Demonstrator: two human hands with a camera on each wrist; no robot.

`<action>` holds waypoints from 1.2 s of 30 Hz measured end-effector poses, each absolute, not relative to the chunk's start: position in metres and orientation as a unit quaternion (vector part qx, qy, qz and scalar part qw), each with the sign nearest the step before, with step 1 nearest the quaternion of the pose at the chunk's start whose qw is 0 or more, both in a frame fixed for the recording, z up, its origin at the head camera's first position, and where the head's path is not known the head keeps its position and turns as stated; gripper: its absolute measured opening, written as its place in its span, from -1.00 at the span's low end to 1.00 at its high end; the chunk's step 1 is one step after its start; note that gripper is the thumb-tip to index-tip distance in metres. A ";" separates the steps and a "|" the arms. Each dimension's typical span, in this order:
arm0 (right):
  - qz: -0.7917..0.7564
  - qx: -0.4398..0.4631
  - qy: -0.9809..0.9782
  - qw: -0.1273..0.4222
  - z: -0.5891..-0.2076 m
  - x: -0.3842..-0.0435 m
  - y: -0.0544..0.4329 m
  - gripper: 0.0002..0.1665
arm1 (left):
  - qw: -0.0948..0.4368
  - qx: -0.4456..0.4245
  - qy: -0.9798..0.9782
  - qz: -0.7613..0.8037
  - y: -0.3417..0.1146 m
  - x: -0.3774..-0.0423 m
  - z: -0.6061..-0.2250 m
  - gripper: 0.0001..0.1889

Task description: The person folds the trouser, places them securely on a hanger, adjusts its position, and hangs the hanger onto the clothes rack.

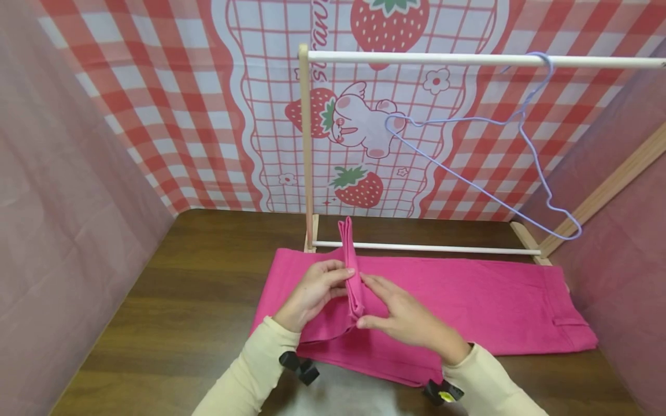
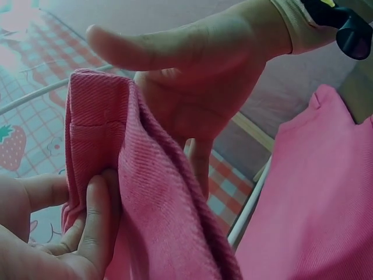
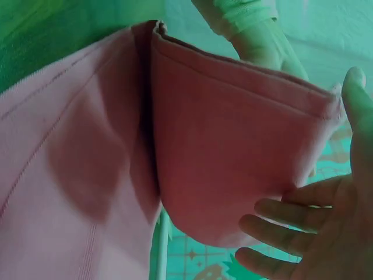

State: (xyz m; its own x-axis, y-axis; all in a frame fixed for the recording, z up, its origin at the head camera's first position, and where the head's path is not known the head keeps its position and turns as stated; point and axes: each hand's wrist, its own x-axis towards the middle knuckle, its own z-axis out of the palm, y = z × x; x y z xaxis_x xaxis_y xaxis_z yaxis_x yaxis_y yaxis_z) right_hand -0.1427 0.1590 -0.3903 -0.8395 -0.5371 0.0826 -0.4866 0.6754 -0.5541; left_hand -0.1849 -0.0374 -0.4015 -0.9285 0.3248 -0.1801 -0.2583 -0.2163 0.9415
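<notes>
Pink trousers [image 1: 468,300] lie on bench [image 1: 171,300], long axis left to right, waistband [image 1: 569,312] rightmost. Leg hem [image 1: 355,294] stands raised between hands: left hand [image 1: 314,289] pinches it between thumb and fingers; right hand [image 1: 408,315], fingers straight, slightly spread, just beside its right face.

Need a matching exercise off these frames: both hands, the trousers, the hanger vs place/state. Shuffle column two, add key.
Things
1. Left hand
2. Pink trousers
3. Purple hanger
4. Right hand

Place or state
A. Hooked over the white upper bar
B. Fingers extended, thumb spread away from them
C. Pinching the raised hem
D. Lying mostly on the brown tabletop

Pairs: 1-C, 2-D, 3-A, 4-B
</notes>
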 end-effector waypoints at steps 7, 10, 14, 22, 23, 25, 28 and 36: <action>-0.280 -0.261 0.924 0.010 -0.393 -0.136 0.148 0.17 | 0.191 0.023 0.590 0.784 -0.035 -0.183 -0.402 -0.85; -0.283 -0.266 0.921 -0.006 -0.395 -0.136 0.146 0.19 | 0.195 0.023 0.587 0.785 -0.035 -0.183 -0.403 -0.84; -0.296 -0.273 0.915 -0.020 -0.397 -0.136 0.144 0.12 | 0.199 0.025 0.587 0.784 -0.035 -0.183 -0.404 -0.80; -0.329 -0.314 0.887 -0.076 -0.399 -0.141 0.143 -0.56 | 0.193 0.035 0.584 0.788 -0.036 -0.185 -0.405 -0.78; -0.336 -0.318 0.883 -0.081 -0.399 -0.142 0.143 -0.68 | 0.193 0.038 0.583 0.788 -0.037 -0.184 -0.405 -0.76; -0.352 -0.323 0.875 -0.083 -0.397 -0.144 0.141 -0.88 | 0.195 0.047 0.585 0.786 -0.038 -0.184 -0.406 -0.72; -0.370 -0.311 0.873 -0.064 -0.394 -0.146 0.140 -0.87 | 0.195 0.058 0.589 0.782 -0.040 -0.182 -0.404 -0.66; -0.425 -0.264 0.865 -0.025 -0.390 -0.149 0.139 -0.85 | 0.189 0.093 0.618 0.757 -0.048 -0.177 -0.400 -0.60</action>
